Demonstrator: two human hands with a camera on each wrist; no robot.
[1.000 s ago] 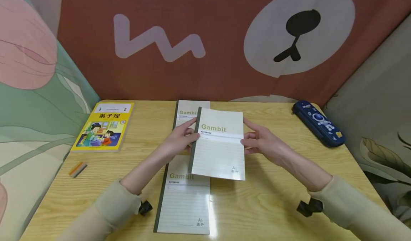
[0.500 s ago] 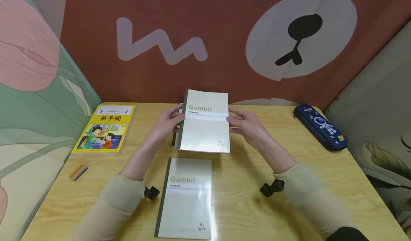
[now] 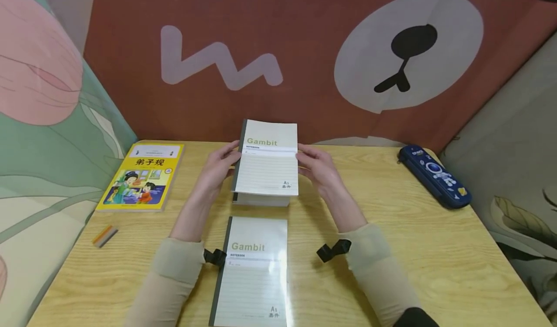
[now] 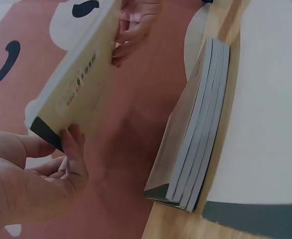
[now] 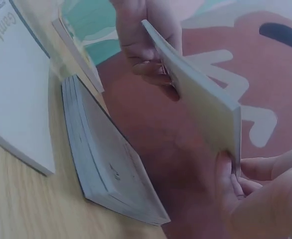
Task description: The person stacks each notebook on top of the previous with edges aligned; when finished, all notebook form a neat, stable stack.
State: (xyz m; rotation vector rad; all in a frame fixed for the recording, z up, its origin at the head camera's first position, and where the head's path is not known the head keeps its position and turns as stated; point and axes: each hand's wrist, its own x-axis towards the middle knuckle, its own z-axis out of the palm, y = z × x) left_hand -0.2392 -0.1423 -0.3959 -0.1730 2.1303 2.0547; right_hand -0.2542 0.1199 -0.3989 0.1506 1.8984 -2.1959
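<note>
A white Gambit notebook (image 3: pixel 269 165) with a dark spine is held above a stack of several notebooks (image 4: pixel 198 129) near the table's back edge. My left hand (image 3: pixel 214 170) pinches its spine side, thumb on top and fingers beneath. On the opposite edge my right hand (image 3: pixel 319 167) grips it the same way. Both wrist views show a gap between the held notebook (image 5: pixel 198 94) and the stack (image 5: pixel 111 159). Another Gambit notebook (image 3: pixel 252 278) lies flat on the table, closer to me than the stack.
A yellow book (image 3: pixel 141 177) lies at the back left, with small orange and grey sticks (image 3: pixel 105 236) in front of it. A blue pencil case (image 3: pixel 434 176) lies at the back right. The printed wall cloth (image 3: pixel 304 99) rises behind the wooden table (image 3: pixel 417 264).
Both hands have carried the held notebook away from me and slightly left, from partly over the nearer notebook to above the back stack. The nearer notebook is now uncovered.
</note>
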